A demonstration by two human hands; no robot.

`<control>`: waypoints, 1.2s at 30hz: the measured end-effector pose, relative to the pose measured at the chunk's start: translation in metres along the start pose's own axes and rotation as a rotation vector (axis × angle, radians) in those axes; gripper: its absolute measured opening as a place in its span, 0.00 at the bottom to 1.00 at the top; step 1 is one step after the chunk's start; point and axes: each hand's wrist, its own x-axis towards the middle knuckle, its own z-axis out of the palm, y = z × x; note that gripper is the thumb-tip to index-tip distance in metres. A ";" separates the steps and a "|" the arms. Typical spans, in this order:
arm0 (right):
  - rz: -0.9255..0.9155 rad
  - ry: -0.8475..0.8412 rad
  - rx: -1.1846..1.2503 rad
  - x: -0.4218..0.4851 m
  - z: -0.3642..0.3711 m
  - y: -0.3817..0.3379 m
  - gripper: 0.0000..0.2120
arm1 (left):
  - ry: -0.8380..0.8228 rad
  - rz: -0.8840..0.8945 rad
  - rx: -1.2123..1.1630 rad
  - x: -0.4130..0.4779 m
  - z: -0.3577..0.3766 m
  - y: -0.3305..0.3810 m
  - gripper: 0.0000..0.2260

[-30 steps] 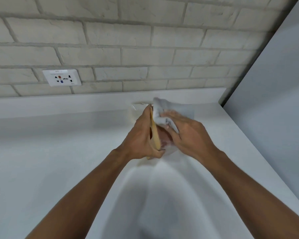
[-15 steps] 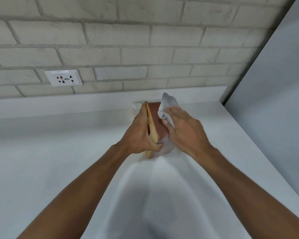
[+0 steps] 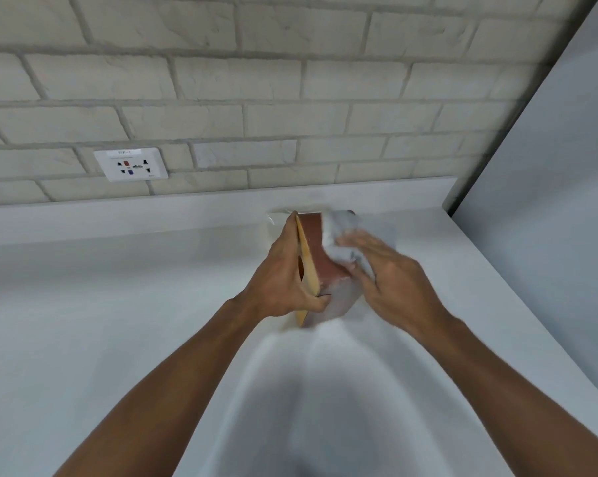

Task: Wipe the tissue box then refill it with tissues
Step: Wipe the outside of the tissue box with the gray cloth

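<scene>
Wiping looks under way: the left hand point(image 3: 280, 280) grips the red-brown, yellow-faced tissue box point(image 3: 316, 251) tipped on edge between both hands, steadying it so the right hand point(image 3: 394, 284), fingers flat, can press the crumpled white cloth point(image 3: 342, 228) along its side

The tissue box point(image 3: 316, 249) is a slim rectangular carton with reddish-brown side walls and a pale yellow top face. The top face carries a dark oval dispensing slot and points left. The box stands on end, leaning slightly, with its lower end close to the white tabletop point(image 3: 118, 304). The left hand point(image 3: 280, 280) grips it across the yellow face. A crumpled white cloth point(image 3: 342, 232) lies against the brown side wall, pressed there by the right hand point(image 3: 394, 284); its outline is blurred.
</scene>
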 end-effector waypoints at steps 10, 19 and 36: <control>0.101 -0.004 -0.095 0.028 -0.004 -0.008 0.21 | 0.004 -0.018 0.037 0.001 0.001 -0.002 0.48; 0.115 -0.128 -0.087 0.044 -0.011 -0.007 0.22 | 0.012 -0.036 0.099 0.000 0.001 -0.002 0.50; 0.352 0.001 0.118 0.008 -0.020 0.024 0.23 | -0.034 0.022 0.136 -0.015 0.006 0.002 0.62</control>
